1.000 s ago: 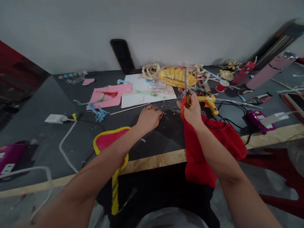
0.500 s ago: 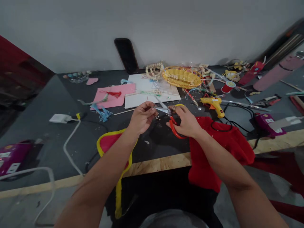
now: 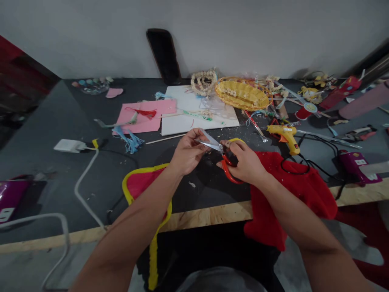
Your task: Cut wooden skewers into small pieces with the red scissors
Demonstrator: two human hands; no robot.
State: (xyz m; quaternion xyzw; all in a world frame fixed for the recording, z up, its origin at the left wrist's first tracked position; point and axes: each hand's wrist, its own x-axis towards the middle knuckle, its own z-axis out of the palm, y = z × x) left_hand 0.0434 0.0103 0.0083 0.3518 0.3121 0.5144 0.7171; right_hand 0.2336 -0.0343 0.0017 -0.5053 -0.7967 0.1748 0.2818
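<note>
head view: scissors (image 3: 221, 148) point forward-left; axis diagonal

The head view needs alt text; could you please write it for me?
A person's right hand holds red-handled scissors, blades parted beside the left hand, over a dark table with a yellow basket, yellow glue gun and red cloth.

dark table (image 3: 212, 192) | pink paper (image 3: 148, 126) | white board (image 3: 179, 126) | glue gun (image 3: 282, 130)
</note>
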